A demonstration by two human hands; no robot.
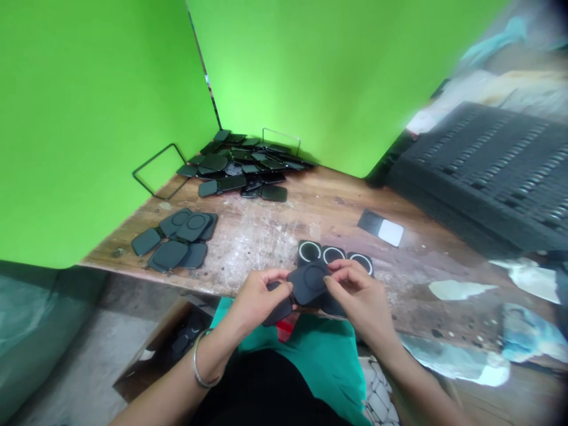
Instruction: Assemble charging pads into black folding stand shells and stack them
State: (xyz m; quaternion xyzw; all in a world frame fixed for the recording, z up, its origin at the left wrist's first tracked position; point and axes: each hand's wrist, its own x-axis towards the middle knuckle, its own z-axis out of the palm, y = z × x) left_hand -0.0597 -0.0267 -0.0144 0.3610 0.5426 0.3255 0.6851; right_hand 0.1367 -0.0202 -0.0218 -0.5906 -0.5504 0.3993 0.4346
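Note:
Near the table's front edge, my left hand (268, 296) grips a dark folding pad (308, 283) marked with a faint ring, thumb on top. My right hand (350, 287) pinches at the right edge of this same pad, its fingertips touching it. Just behind and partly under the hands lie black pieces with white rings (309, 251) in a row. To the left sits a small pile of dark pads (171, 254), some with ring marks. A large heap of black pads (242, 165) lies at the back corner.
Green panels (310, 71) stand behind the wooden table (248, 236). On the right are a black-and-white piece (390, 232), a dark slotted foam block (488, 171) and a crumpled cloth (530, 334). An open cardboard box (137, 376) stands below on the left.

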